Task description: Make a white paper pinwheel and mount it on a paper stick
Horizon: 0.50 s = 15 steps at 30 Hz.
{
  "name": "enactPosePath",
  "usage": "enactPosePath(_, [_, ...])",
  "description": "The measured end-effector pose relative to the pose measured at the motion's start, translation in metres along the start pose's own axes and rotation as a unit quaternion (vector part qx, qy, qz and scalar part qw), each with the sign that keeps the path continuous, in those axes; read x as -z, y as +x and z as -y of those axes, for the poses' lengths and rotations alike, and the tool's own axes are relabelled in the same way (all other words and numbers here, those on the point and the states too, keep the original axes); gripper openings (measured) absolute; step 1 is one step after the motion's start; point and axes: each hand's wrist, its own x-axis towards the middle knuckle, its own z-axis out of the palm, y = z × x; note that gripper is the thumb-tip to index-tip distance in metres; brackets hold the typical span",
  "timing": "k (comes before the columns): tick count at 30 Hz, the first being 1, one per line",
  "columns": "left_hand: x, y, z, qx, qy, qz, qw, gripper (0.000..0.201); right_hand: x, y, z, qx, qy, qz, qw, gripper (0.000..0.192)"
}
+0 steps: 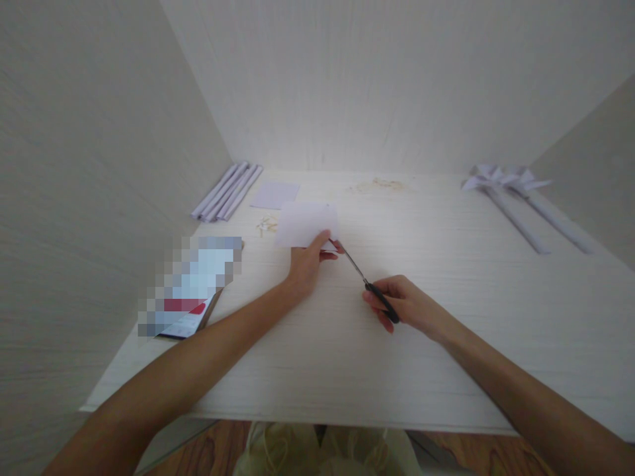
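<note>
Paper sheet (303,221): approx 11 o'clock from worktop (297,383) ctr
L hand (305,268): gripping sheet, thumb atop, other fingers mostly hidden under it
R hand (407,297): grasping scissors (368,285), at sheet's 4 o'clock; blade contact w/ corner unclear
Phone (198,284): 9 o'clock, screen pixelated, unreadable
Rods (516,219): 2 o'clock, folded tops blurry

A lit phone (202,284), its screen partly pixelated, lies left of my left grip (305,268) on the white counter (436,231); a pale back wall (397,86) rises beyond, wood-grained floor (218,449) below.
</note>
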Motion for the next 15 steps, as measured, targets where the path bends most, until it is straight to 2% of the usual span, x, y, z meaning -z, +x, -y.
enactPosePath(15, [0.0000,0.0002,0.0005,-0.003,-0.003,0.009,1.000,0.011,0.0008,-0.0003,-0.0014,0.008,0.003,0.006,1.000,0.038])
